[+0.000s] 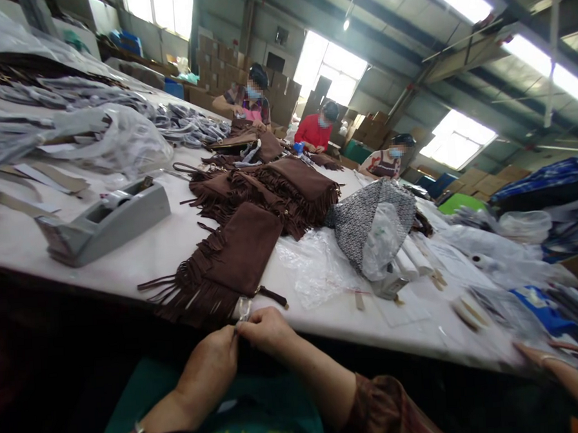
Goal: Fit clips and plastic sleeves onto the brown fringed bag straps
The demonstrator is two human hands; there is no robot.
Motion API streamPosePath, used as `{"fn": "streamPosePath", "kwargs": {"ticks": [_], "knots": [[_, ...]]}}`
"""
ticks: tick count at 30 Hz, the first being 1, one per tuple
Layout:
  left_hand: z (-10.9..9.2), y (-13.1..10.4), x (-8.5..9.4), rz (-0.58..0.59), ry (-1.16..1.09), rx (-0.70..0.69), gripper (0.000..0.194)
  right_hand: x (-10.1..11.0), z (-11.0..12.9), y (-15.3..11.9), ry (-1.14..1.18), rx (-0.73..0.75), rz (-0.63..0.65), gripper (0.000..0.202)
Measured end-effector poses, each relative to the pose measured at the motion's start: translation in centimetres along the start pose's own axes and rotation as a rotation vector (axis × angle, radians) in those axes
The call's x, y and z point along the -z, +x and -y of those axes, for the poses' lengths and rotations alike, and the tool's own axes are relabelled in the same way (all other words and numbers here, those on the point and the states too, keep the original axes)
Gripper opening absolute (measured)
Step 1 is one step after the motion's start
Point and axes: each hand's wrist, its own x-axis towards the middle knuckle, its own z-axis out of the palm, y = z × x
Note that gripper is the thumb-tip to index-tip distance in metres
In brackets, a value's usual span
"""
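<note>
At the table's front edge, my left hand (210, 364) and my right hand (267, 329) meet with the fingers of both pinched together. A small piece of clear plastic (244, 307) sticks up from between the fingertips, touching the lower edge of a brown fringed bag (246, 251). The fingers hide its lower end. Fringe hangs from the bag's left side, and a short brown strap (272, 297) with a metal end lies just beyond my right hand.
More brown fringed bags (297, 184) are heaped behind. A grey tape dispenser (109, 219) stands left. Crumpled clear plastic (315, 267) and a black-and-white patterned bundle (374, 222) lie right. Co-workers sit across the table (122, 270); another person's hand (531, 352) rests at far right.
</note>
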Motion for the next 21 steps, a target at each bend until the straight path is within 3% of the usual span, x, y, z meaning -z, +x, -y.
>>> {"fn": "streamPosePath", "kwargs": {"ticks": [5,8,13,21], "knots": [[0.2,0.1,-0.2,0.012,0.137,-0.010,0.032,0.3,0.7,-0.2,-0.143,0.078,-0.036,0.025],[0.0,0.0,0.5,-0.024,0.087,0.020,0.032,0.5,0.4,-0.7,-0.001,0.094,0.003,0.022],[-0.5,0.0,1.5,0.030,-0.195,0.137,0.035,0.7,0.1,-1.9,0.377,-0.007,0.152,0.011],[-0.9,-0.1,1.6,0.150,-0.713,0.335,0.055,0.2,0.4,-1.9,0.484,-0.044,0.134,0.012]]}}
